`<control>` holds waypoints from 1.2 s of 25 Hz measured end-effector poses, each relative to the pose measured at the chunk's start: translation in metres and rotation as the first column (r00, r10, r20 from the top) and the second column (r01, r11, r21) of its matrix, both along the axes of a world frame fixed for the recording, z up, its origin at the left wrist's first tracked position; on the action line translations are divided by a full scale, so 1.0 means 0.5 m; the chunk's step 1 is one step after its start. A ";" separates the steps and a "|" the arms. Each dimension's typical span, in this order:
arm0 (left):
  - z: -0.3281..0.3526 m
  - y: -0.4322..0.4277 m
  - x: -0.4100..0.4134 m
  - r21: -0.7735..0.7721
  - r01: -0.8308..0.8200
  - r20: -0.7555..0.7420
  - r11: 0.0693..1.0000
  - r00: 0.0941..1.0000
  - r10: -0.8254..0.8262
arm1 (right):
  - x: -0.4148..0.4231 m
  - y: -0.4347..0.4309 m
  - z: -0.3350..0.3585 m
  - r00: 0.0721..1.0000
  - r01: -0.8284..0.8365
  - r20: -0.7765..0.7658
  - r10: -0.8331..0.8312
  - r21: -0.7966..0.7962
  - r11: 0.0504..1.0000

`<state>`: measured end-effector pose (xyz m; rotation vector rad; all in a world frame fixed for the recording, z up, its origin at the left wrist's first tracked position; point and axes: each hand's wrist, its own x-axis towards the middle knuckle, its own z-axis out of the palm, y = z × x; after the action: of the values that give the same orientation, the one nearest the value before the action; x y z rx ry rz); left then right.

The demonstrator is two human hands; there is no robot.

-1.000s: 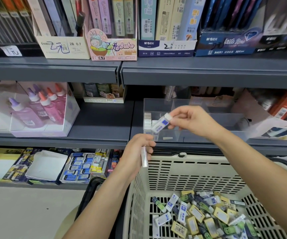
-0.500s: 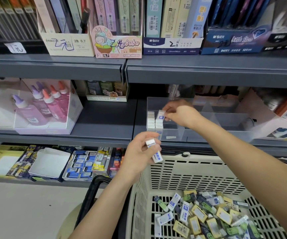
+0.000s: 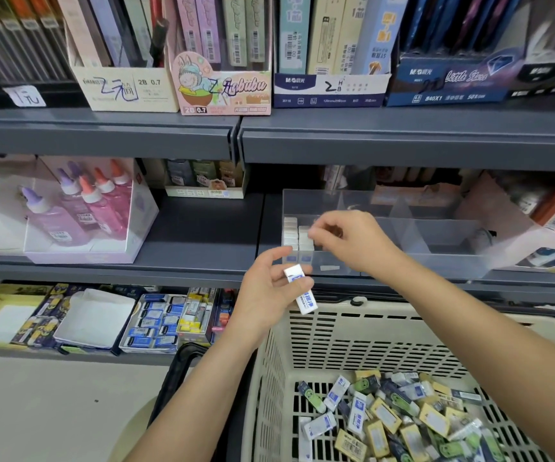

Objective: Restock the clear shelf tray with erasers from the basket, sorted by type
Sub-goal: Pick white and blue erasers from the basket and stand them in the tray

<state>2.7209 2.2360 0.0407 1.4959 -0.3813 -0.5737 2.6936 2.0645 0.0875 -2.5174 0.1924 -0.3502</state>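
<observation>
The clear shelf tray (image 3: pixel 442 265) sits on the middle shelf with dividers; its left compartment holds two short rows of upright white erasers (image 3: pixel 292 232). My right hand (image 3: pixel 349 240) reaches into that compartment, its fingertips pinching the top of the white eraser at the end of the second row. My left hand (image 3: pixel 269 291) hovers just in front of the tray and grips a white eraser with a blue sleeve (image 3: pixel 300 289). Below, the beige basket (image 3: pixel 352 331) holds a heap of mixed erasers (image 3: pixel 402 418): white-blue, yellow and dark green ones.
Glue bottles in a clear display box (image 3: pixel 82 215) stand left on the same shelf. Pencil-lead boxes (image 3: pixel 222 81) line the shelf above. The lower shelf carries boxed stationery (image 3: pixel 156 321). Packaged goods (image 3: pixel 536 235) crowd the tray's right side.
My right hand carried its white-blue eraser into the tray's left compartment and set it upright in the second row. My left hand turned its eraser and lifted it slightly toward the tray.
</observation>
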 end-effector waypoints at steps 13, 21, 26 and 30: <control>0.010 -0.015 -0.005 0.170 -0.186 0.365 0.968 0.924 0.113 | -0.031 -0.017 0.019 0.997 -0.018 -0.067 0.049 0.397 0.918; -0.018 -0.054 0.037 0.343 -0.260 0.384 0.903 0.916 0.118 | 0.083 -0.047 0.003 0.983 0.182 -0.006 -0.186 0.236 0.955; -0.042 -0.064 0.041 0.378 -0.260 0.432 0.889 0.898 0.079 | 0.099 -0.031 -0.031 0.966 0.156 -0.217 -0.144 0.041 0.987; -0.045 -0.068 0.039 0.363 -0.272 0.556 0.891 0.831 0.028 | 0.105 -0.021 -0.033 0.933 0.119 -0.336 -0.129 -0.048 0.992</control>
<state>2.7406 2.2022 0.0184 2.1029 -0.5871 -0.0844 2.7463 2.0537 0.0710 -2.5831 0.4864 0.0373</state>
